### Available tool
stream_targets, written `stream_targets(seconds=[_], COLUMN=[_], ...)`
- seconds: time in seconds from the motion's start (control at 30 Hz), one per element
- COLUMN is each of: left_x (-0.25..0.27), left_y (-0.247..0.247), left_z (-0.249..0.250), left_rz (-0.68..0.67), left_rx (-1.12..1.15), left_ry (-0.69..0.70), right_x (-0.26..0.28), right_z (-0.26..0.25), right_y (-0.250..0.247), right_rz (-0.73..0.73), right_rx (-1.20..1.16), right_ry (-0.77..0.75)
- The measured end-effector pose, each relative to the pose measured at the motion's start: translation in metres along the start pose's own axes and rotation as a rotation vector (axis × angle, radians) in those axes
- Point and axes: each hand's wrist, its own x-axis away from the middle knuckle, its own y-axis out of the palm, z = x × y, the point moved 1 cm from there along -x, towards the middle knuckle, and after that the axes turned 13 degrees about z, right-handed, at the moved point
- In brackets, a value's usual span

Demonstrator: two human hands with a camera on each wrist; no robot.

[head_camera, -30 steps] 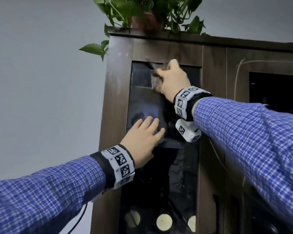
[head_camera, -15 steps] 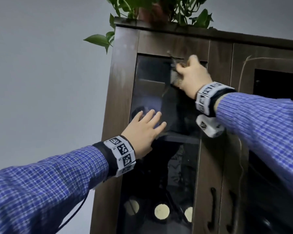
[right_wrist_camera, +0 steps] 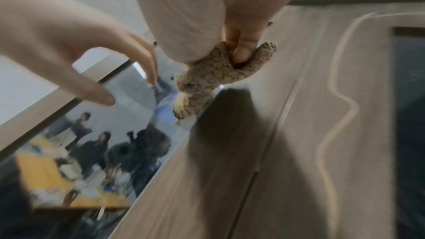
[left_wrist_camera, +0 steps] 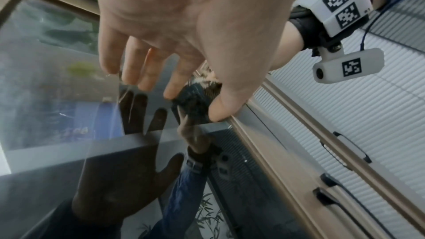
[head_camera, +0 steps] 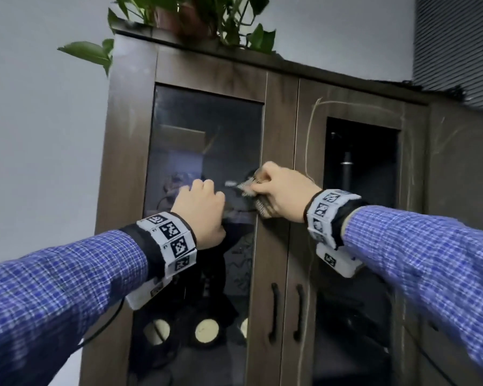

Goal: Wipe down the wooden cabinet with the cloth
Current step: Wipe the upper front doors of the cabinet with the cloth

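— Where's the cloth (head_camera: 251, 188) at the moment?

— Bunched up in the right hand (head_camera: 283, 192), fingers curled tight round it, a proper closed grip. It's pressed against the cabinet (head_camera: 279, 129) about halfway up the left door, right where the glass (head_camera: 207, 140) meets the inner wooden upright.

— And the left hand (head_camera: 200, 211)?

— Flat to the same pane, just left of the cloth. Fingers fairly straight and a bit spread, tips on the glass, holding nothing. You can see its dark reflection under it in the pane.

— Are the two hands touching?

— Close, but I can't tell from here; the right one is blurred.

— Anything else about?

— A leafy plant (head_camera: 207, 20) in a pot on top of the cabinet, leaves hanging over the left corner. Two dark handles (head_camera: 286, 312) side by side lower down where the doors meet. A pale squiggly line (head_camera: 308, 140) is scrawled on the right door's frame. Both wrists wear bands with black-and-white square markers, over blue checked sleeves.
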Motion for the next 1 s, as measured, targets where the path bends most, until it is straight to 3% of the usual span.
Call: stream_targets(seconds=[0.17,0.27,0.37,0.5,0.6,0.8,0.93,1.0], left_x=[-0.008,-0.025,-0.047,-0.07,-0.073,-0.065,-0.072,-0.077], left_y=[0.003,0.004,0.006,0.015,0.026,0.03,0.021,0.018], left_z=[0.034,0.063,0.089,0.112,0.121,0.121,0.124,0.122], left_rz=[0.108,0.17,0.201,0.157,0.133,0.129,0.085,0.083], left_rx=[0.144,0.148,0.063,-0.021,-0.074,-0.109,-0.153,-0.155], left_ry=[0.134,0.222,0.238,0.198,0.181,0.139,0.139,0.175], right_x=[0.031,0.034,0.025,0.017,0.031,0.124,0.124,0.091], right_z=[0.072,0.116,0.155,0.176,0.164,0.095,0.099,0.121], right_y=[-0.008,0.003,0.015,0.035,0.059,0.126,0.12,0.102], right_rz=[0.325,0.514,0.542,0.492,0.505,0.371,0.297,0.35], right_rx=[-0.07,-0.147,-0.17,-0.206,-0.311,-0.322,-0.294,-0.26], right_ry=[0.175,0.371,0.474,0.297,0.152,-0.423,-0.61,-0.518])
